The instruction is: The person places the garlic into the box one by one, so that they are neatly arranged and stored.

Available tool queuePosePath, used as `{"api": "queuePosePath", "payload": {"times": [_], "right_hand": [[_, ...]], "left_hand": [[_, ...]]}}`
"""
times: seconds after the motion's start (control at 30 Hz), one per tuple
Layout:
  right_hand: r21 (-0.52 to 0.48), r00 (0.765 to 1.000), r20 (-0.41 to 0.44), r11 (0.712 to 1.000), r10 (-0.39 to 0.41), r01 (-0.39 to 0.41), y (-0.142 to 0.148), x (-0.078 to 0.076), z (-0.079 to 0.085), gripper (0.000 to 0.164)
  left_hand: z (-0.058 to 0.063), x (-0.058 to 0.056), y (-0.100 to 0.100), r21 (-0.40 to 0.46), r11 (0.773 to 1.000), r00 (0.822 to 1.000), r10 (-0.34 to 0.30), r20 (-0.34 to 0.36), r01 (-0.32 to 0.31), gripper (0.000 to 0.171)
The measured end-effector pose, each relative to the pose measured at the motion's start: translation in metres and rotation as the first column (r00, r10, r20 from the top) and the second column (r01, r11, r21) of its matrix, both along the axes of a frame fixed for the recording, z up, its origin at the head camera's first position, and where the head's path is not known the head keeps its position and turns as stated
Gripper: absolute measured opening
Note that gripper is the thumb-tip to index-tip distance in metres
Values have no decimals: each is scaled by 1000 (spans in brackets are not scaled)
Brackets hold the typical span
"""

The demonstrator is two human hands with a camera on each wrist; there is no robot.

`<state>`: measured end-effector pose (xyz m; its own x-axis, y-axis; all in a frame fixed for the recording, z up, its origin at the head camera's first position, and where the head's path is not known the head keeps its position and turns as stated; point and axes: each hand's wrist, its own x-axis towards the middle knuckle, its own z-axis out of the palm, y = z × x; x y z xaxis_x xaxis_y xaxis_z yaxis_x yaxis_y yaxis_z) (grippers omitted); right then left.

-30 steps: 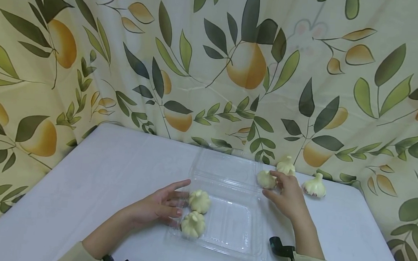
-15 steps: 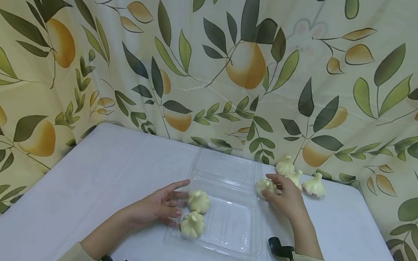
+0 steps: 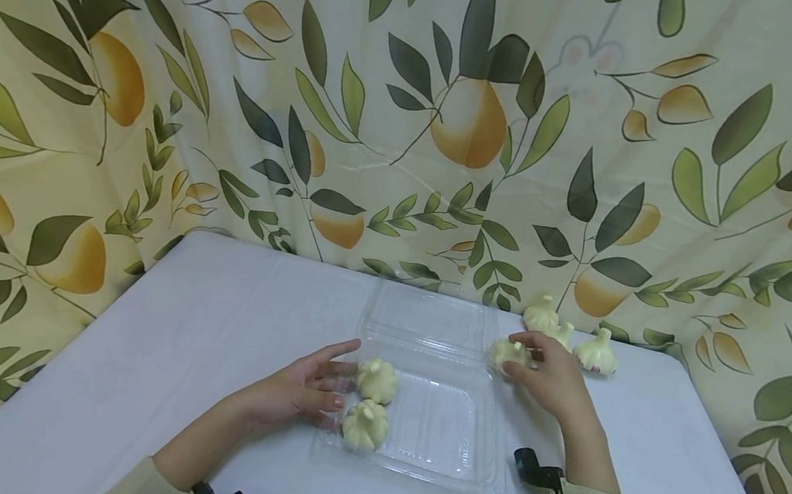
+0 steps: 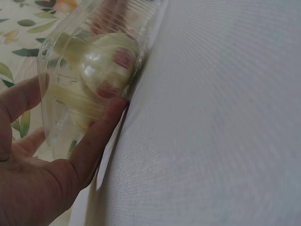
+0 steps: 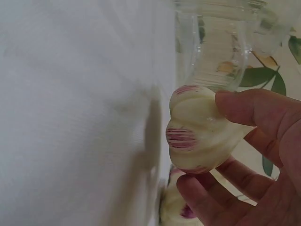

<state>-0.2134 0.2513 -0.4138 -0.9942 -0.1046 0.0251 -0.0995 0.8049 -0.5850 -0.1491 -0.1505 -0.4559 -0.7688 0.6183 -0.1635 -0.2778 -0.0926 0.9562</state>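
Observation:
My right hand [image 3: 556, 380] pinches a garlic bulb [image 3: 508, 354] between thumb and fingers, beside the right edge of a clear plastic clamshell box [image 3: 439, 425]. Seen from the right wrist, the held bulb [image 5: 200, 129] shows purple streaks and sits close over the white cloth. The box lies with its lid [image 3: 428, 315] folded back. Inside its left part, a farther bulb [image 3: 378, 381] and a nearer bulb [image 3: 366, 424] stand side by side, stems up. Against the box's left wall rests my left hand [image 3: 304, 387], fingers spread and loosely bent; in the left wrist view the fingertips touch the plastic.
Behind my right hand, three more bulbs are grouped near the table's back edge: one at the back [image 3: 540, 314], one partly hidden [image 3: 564, 334] and one to the right [image 3: 596, 352]. A fruit-patterned curtain [image 3: 406, 124] hangs behind the white-covered table [image 3: 246, 289].
My right hand has moved the held bulb slightly nearer and to the right. Another bulb behind the hand has come into sight. My left hand and the box stay put.

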Motion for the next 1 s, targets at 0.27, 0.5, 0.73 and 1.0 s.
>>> {"api": "queuePosePath", "payload": {"times": [0.27,0.5,0.73,1.0], "right_hand": [[-13,1000,-16,1000,-8,8,0,5,14,43],[-26,1000,-11,1000,-5,5,-4,5,13,33],[-4,997,-18,997,79,-79,-1,4,5,37],[22,993,34,994,110,-110,2,4,2,59]], "left_hand": [[0,-1,0,1,1000,1000,-2,1,2,82],[0,-2,0,-12,1000,1000,2,-10,-2,83],[-1,-2,0,-20,1000,1000,2,-15,-2,82],[-1,-2,-1,-6,1000,1000,0,-6,0,82]]}}
